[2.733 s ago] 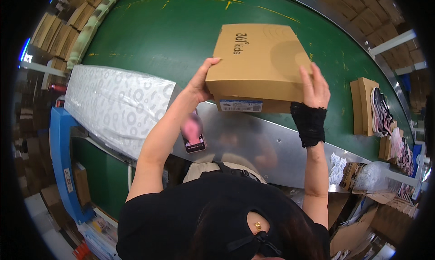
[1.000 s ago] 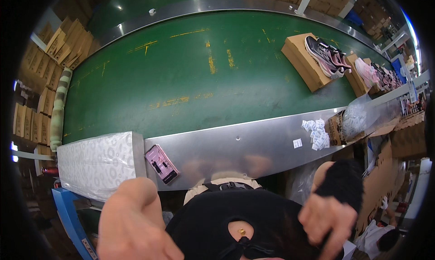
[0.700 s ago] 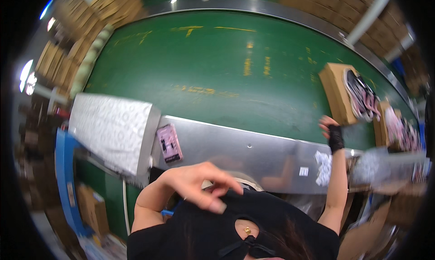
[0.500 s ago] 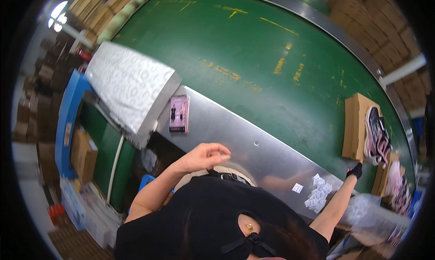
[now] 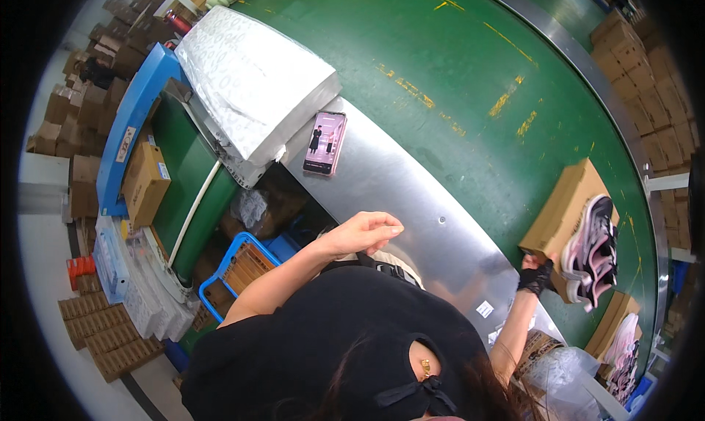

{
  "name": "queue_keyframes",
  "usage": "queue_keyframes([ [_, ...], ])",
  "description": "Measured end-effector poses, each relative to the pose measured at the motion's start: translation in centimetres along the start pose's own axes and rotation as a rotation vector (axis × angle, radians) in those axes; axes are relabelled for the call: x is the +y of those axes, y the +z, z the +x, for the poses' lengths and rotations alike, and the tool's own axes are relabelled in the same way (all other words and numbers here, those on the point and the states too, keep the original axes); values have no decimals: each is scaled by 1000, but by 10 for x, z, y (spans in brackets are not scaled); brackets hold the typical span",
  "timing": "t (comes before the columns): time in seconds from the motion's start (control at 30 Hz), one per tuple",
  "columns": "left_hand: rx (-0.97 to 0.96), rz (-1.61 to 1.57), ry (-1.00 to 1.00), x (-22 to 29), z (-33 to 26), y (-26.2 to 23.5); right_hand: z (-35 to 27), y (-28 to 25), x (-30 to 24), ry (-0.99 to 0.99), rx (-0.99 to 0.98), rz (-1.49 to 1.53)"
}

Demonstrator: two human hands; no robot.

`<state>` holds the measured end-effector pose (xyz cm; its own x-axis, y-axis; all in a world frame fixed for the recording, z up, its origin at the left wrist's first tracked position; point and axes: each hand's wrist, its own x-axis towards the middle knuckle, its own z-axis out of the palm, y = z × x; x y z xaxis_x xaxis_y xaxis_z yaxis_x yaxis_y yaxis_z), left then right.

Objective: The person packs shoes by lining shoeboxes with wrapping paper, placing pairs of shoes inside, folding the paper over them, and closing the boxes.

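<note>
My right hand (image 5: pixel 537 273), in a black glove with bare fingertips, grips the near corner of a brown cardboard shoe box (image 5: pixel 564 208) on the green belt. A pair of black, pink and white sneakers (image 5: pixel 593 248) rests at the box's right side. In front of my waist, my left hand (image 5: pixel 365 234) hovers over the metal ledge (image 5: pixel 411 193), its fingers curled loosely together with nothing visible in them. Farther left along that ledge lies a phone (image 5: pixel 324 143) with its screen lit.
A machine housing under white patterned wrap (image 5: pixel 257 83) stands left, beside a blue arched frame (image 5: pixel 121 138). Another box with pink shoes (image 5: pixel 624 347) is at the right. Below left is a blue basket (image 5: pixel 233 274); small white labels (image 5: pixel 485 309) lie on the ledge.
The shoe box and its sneakers have come nearer to me and tilted, with my right hand at its corner. My left hand stays before my waist. The whole view has turned.
</note>
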<state>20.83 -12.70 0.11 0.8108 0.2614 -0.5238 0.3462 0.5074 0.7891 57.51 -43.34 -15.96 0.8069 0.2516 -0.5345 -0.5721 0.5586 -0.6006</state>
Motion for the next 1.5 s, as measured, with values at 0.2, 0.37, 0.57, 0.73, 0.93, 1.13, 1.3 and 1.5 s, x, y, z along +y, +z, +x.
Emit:
queue_keyframes([
  [0.2,-74,74,3,7,8,-18,-160,146,57,171,-326,-719],
  [0.37,-58,86,15,4,8,-37,-177,194,8,-1628,-187,-1940],
  [0.57,-99,144,37,4,11,-43,-166,195,9,-798,-79,-2257],
  [0.73,-66,179,42,5,11,-44,-140,202,18,-1011,-57,-2165],
  [0.93,81,392,297,10,22,-48,-155,229,22,-1065,-266,-2069],
  [1.13,278,625,953,102,47,-11,-233,292,20,-717,-875,-1935],
  [1.3,283,574,1061,109,84,-9,-239,271,69,-985,-1322,-1878],
  [1.5,-102,1002,627,3,130,-20,-192,185,128,-1162,-1457,-1910],
])
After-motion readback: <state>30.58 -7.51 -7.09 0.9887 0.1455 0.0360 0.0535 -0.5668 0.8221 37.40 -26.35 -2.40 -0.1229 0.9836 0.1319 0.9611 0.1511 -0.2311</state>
